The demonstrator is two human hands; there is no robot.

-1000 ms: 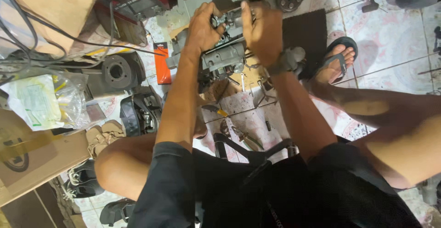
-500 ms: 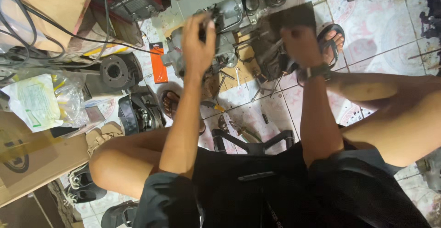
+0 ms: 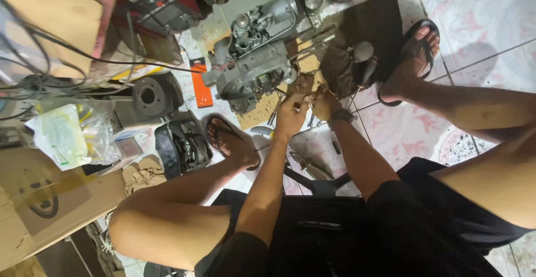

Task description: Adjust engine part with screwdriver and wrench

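Floor (image 3: 491,26): pale patterned tile, cluttered with parts, seen from above between two bent legs.
Cardboard box (image 3: 33,199): sat at the near left, next to a clear plastic bag (image 3: 67,135) with papers inside.
Red machine (image 3: 162,1): up at the far left, black cables trailing off it.
Engine block (image 3: 254,59): grey metal, lay on its side straight ahead, just beyond both hands.
Dark mat (image 3: 374,26): right of the engine, with a black rag bunched on it.
Black cylinder part (image 3: 148,95): left of the engine, orange utility knife (image 3: 200,82) in between.
Sandalled feet: left foot (image 3: 231,140) by a black cover, right foot (image 3: 410,62) at the mat's edge.
Left hand (image 3: 290,115): fingers curled, pinched on something tiny, can't tell what.
Right hand (image 3: 324,101): wristwatch on, fingers closed against the left hand's, working that same small bit just in front of the engine.
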